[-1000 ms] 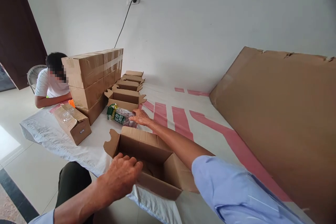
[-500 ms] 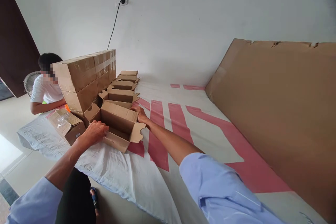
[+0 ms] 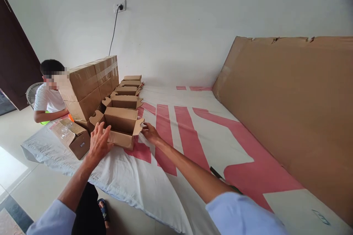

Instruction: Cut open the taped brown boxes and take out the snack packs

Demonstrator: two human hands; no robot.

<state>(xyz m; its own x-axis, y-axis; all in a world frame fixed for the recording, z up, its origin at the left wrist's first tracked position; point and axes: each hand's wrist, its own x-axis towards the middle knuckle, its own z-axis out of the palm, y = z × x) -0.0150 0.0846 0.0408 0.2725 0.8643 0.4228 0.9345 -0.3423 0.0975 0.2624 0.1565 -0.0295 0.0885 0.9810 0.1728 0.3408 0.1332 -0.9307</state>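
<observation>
An open cardboard box point(image 3: 121, 126) lies on the white and pink sheet point(image 3: 193, 132), closest in a row of open boxes point(image 3: 125, 101). My left hand point(image 3: 98, 143) rests flat against the box's near left side, fingers spread. At the box's right end, my right hand point(image 3: 149, 133) touches the flap, fingers loosely apart. Neither hand grips anything. The box's inside is hidden from here.
A stack of taped cartons point(image 3: 91, 84) stands left of the row, with a smaller sealed box point(image 3: 73, 137) in front. A seated person point(image 3: 48, 95) is beyond them. A large cardboard sheet point(image 3: 289, 110) leans at the right. A cable hangs from a wall socket point(image 3: 120, 6).
The open box has gone from right in front of me to the near end of the row. The green packet seen at first is out of sight. Both hands have loosened off the box.
</observation>
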